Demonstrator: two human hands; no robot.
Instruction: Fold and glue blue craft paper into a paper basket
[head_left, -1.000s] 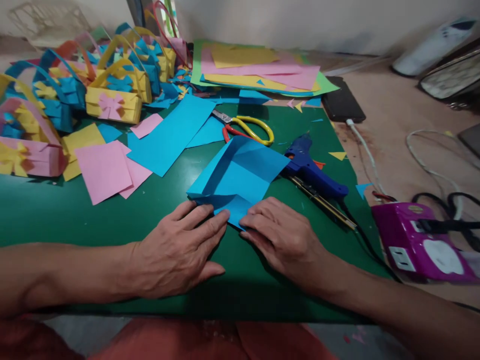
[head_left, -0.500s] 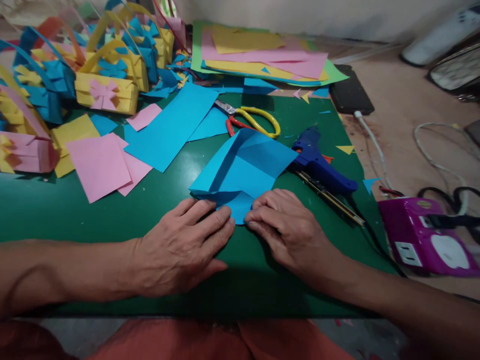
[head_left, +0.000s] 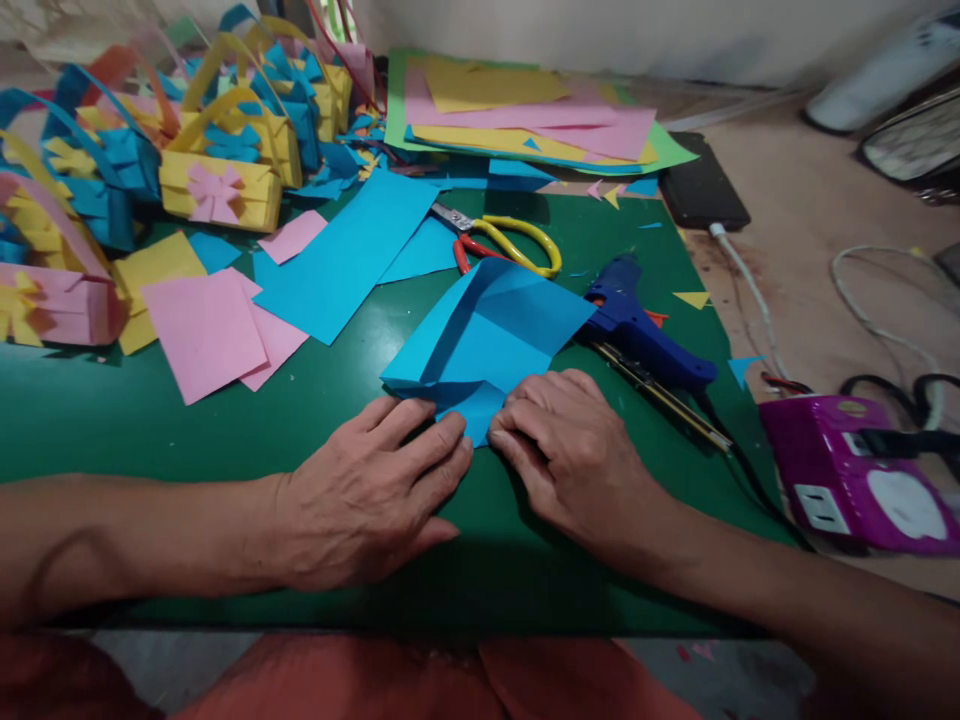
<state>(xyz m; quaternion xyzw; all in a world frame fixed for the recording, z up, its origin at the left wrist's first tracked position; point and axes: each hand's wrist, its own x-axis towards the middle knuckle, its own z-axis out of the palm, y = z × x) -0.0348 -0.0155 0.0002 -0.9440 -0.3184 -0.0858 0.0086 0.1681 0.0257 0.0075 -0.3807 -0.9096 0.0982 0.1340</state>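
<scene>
A creased sheet of blue paper [head_left: 491, 335] lies on the green table [head_left: 337, 440], its fold lines raised and its near edge under my hands. My left hand [head_left: 379, 490] rests flat with fingers stretched over the near left part of the paper. My right hand [head_left: 574, 455] is closed, thumb and fingers pinching the paper's near right edge; the fingertips cover that bit of paper. Just past the sheet lie scissors [head_left: 517, 240] with yellow and red handles. A blue glue gun [head_left: 637, 325] sits to the right, close to the sheet's right corner.
Small paper baskets [head_left: 221, 190] with bows crowd the back left. Pink paper pieces [head_left: 206, 335] and flat blue paper [head_left: 341, 260] lie left of the scissors. Stacked coloured sheets [head_left: 517, 110] are at the back. A black phone [head_left: 705, 180] and a purple power box [head_left: 847, 475] stand right.
The view has shifted very slightly. My right hand's fingers have moved a little at the paper's near edge; my left hand stays put.
</scene>
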